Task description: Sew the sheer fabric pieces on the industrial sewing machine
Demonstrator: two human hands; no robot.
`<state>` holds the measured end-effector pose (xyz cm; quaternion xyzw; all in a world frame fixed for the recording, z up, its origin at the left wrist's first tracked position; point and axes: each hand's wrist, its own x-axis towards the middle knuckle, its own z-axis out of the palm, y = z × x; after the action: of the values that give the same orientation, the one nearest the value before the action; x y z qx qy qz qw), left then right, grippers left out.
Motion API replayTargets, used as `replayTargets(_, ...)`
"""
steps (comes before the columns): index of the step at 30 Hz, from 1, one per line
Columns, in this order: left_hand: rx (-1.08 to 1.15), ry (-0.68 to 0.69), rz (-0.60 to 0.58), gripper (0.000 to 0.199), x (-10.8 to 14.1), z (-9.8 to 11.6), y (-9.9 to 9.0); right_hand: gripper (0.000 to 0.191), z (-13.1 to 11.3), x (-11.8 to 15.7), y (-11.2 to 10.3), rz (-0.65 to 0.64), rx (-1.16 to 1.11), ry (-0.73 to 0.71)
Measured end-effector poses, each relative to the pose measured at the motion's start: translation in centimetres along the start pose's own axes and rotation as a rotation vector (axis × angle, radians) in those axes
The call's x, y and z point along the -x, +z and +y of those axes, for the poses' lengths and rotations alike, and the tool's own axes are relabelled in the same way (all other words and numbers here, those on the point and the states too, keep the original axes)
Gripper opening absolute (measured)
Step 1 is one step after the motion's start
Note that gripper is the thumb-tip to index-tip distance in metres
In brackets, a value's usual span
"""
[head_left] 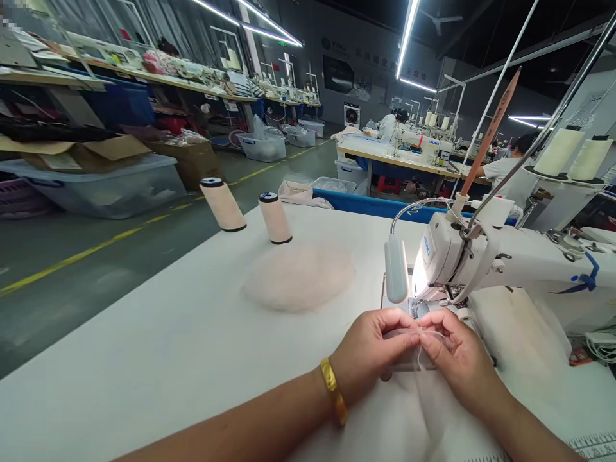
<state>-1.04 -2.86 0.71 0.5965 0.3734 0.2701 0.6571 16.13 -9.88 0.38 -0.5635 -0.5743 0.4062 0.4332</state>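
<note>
Sheer pale fabric (421, 410) hangs from between my two hands, just in front of the needle area of a white sewing machine (520, 256). My left hand (373, 343), with a gold bracelet (333, 390) at the wrist, pinches the fabric between thumb and fingers. Close beside it, fingertips nearly touching, my right hand (455, 350) pinches the same fabric. A lit lamp (396, 268) stands over the metal plate behind my fingers. More sheer fabric (522, 330) lies to the right, under the machine arm.
Two peach thread cones (224, 205) (276, 218) stand at the white table's (158, 333) far left edge. A blurred, pale round piece (301, 277) lies mid-table. A ruler (594, 444) lies at the lower right. Beyond are other workstations, people and plastic bins (262, 147).
</note>
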Motion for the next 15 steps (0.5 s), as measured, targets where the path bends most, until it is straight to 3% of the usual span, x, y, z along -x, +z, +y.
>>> replayTargets(10, -0.046, 0.021, -0.017, 0.037, -0.19, 0.01, -0.06, 0.030, 0.53, -0.26, 0.00, 0.053, 0.074, -0.035)
replayTargets(15, -0.082, 0.042, 0.043, 0.033, 0.07, 0.22, -0.01, 0.027, 0.26, -0.21, 0.00, 0.052, 0.109, -0.058)
